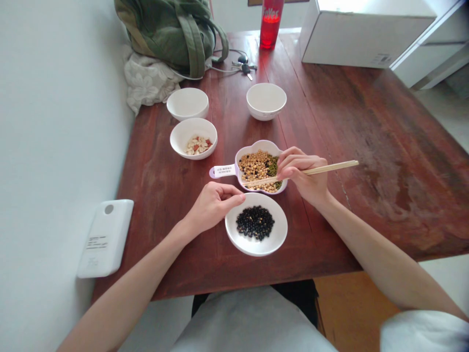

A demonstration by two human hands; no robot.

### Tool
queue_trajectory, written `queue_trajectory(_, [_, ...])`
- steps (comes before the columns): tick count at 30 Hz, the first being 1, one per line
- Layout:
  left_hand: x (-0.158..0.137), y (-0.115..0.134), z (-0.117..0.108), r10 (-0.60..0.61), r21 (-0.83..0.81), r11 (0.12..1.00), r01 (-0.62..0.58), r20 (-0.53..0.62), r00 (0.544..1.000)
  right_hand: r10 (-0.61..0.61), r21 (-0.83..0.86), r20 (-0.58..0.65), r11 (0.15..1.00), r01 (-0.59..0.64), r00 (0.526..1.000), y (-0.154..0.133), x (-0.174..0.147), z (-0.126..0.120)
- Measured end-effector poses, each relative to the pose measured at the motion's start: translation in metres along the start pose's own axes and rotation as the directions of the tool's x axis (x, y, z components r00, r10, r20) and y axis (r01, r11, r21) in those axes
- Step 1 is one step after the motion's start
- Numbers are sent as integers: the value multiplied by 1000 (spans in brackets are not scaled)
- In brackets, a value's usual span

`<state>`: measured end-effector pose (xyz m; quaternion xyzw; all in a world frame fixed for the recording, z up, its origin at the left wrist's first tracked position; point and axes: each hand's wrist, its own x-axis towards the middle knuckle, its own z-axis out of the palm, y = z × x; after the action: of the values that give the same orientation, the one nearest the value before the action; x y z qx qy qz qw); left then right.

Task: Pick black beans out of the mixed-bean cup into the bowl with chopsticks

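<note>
My right hand (302, 173) grips a pair of wooden chopsticks (330, 168), their tips lying over the mixed beans in a handled white and lilac bowl (224, 171). That bowl holds yellow soybeans with some green and black ones. My left hand (212, 205) rests on the table with fingers curled, its fingertips touching the rim of a white bowl (234, 239) of black beans just in front of me. Farther left stands a white bowl (183, 139) with peanuts.
Two empty white bowls (187, 102) (266, 100) stand farther back on the red-brown wooden table (366, 146). Behind them lie a green bag (172, 29), keys with a cable (244, 66), a red bottle (271, 22) and a white box (362, 34). A white device (106, 237) hangs on the left wall.
</note>
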<state>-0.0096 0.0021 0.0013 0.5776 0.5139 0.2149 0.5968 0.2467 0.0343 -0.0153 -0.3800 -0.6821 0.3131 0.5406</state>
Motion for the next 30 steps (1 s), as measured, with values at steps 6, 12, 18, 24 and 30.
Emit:
queue_trajectory(6, [0, -1, 0, 5, -18, 1000, -5, -2, 1000, -82, -63, -11, 995, 81, 997, -7, -3, -2])
queue_trajectory(12, [1, -1, 0, -8, -33, 999, 8, -4, 1000, -126, -82, -2, 989, 125, 992, -11, -3, -4])
queue_trajectory(18, [1, -2, 0, 4, -16, 1000, -4, -6, 1000, -168, -104, -1, 980, 167, 986, -15, -3, -6])
queue_trajectory(24, [2, -2, 0, -1, -5, 1000, 1, -8, 1000, -196, -140, 39, 970, 200, 980, -20, -3, -7])
queue_trajectory(30, [2, -2, 1, 2, -14, 1000, -2, -14, 1000, -287, -141, 56, 946, 292, 956, -20, -2, -8])
